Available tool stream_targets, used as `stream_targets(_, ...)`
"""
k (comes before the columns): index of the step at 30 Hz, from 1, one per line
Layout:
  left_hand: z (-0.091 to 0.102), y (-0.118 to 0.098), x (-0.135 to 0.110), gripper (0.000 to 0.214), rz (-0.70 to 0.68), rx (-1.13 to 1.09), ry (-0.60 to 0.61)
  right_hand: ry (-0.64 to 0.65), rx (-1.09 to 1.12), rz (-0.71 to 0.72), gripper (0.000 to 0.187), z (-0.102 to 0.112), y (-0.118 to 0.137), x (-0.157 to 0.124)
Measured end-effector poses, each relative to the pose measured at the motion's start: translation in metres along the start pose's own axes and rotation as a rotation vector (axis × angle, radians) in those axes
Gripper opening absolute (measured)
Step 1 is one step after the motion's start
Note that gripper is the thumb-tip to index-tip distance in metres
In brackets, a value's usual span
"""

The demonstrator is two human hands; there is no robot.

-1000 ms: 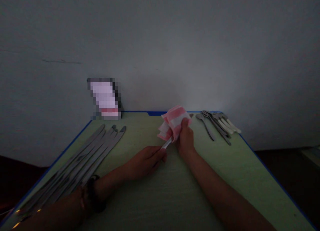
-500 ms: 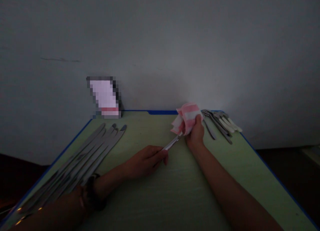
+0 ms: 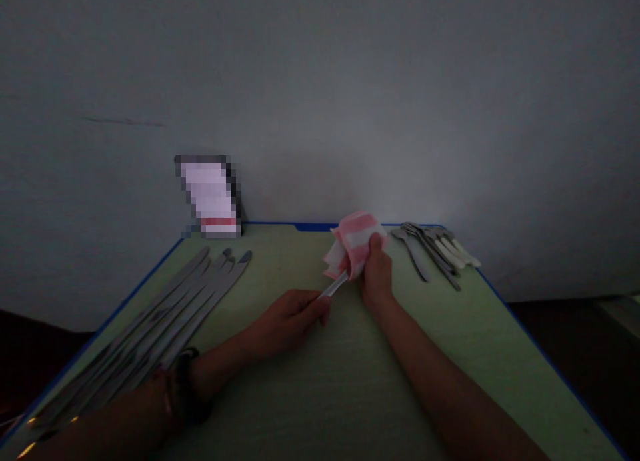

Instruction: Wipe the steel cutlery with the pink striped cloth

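My left hand [image 3: 287,320] is gripping a knife [image 3: 333,285] with curled fingers [image 3: 310,304]. My right hand [image 3: 377,274] is pinching a pink cloth [image 3: 353,242] around its far end, above the green surface [image 3: 350,388].

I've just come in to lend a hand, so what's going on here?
A person at a green table holds a slim metal utensil in their left hand. Its far end disappears into a pink-and-white cloth gripped by their right hand. Long metal utensils lie side by side to the left, and a small bunch of spoons lies to the right.
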State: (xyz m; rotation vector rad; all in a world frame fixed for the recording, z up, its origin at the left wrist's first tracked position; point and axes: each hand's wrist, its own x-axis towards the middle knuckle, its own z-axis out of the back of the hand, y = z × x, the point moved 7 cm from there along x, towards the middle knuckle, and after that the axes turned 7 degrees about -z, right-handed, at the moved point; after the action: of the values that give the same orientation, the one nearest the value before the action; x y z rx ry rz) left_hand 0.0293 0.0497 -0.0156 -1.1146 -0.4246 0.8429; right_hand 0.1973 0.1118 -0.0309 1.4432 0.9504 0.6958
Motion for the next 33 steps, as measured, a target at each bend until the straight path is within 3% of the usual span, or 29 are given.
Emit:
stream_targets(7, 0.003, 0.01, 0.006, 0.04, -0.01, -0.092, -0.113, 0.175, -0.133, 0.051, 0.056, -0.029, 0.011, -0.04)
stream_targets(11, 0.003, 0.012, 0.008, 0.039, 0.009, -0.097, -0.121, 0.226, -0.147, 0.052, 0.056, -0.036, 0.007, -0.045)
stream_targets(15, 0.003, 0.004, 0.005, 0.04, 0.01, -0.002, -0.068, 0.162, -0.048, -0.016, 0.051, -0.022, 0.0, -0.022)
stream_targets(20, 0.0, -0.01, 0.002, 0.043, -0.089, 0.17, 0.025, -0.052, 0.228, -0.04, 0.038, 0.014, -0.001, 0.019)
stream_targets(25, -0.003, -0.009, 0.0, 0.043, -0.09, 0.169, 0.051, -0.097, 0.353, -0.016, 0.029, 0.025, 0.001, 0.031)
stream_targets(29, -0.001, -0.006, 0.0, 0.043, -0.092, 0.14, 0.024, -0.114, 0.458, -0.01, 0.028, 0.034, 0.004, 0.038)
stream_targets(33, 0.007, 0.004, 0.003, 0.043, -0.065, -0.053, -0.11, -0.054, 0.416, -0.001, 0.031, 0.034, 0.007, 0.038)
